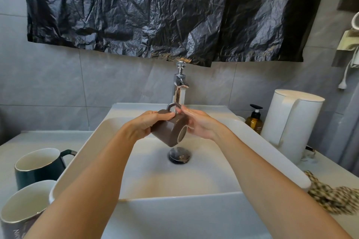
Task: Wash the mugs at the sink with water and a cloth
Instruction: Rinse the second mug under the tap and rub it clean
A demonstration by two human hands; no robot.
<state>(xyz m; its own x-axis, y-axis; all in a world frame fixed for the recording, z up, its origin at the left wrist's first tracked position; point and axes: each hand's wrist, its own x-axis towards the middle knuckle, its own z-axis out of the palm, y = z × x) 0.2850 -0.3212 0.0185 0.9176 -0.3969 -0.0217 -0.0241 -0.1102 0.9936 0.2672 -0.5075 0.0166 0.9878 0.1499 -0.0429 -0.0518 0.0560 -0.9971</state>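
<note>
- Head view: I see my left hand (pixel 150 125) gripping the brown mug (pixel 171 130) by its body, tipped on its side over the sink (pixel 194 184), mouth turned toward me and to the right.
- My right hand (pixel 198 124) pinches the mug's handle and rim under the tap (pixel 179 85), which runs onto them; the drain (pixel 179 155) lies just below both hands.
- I judge the rinse of this mug under way, not finished.
- Well left of my left forearm wait a dark green mug (pixel 38 167) and a grey mug (pixel 21 211), seemingly unwashed.
- The checked cloth (pixel 330 194) lies unused, right of my right forearm.
</note>
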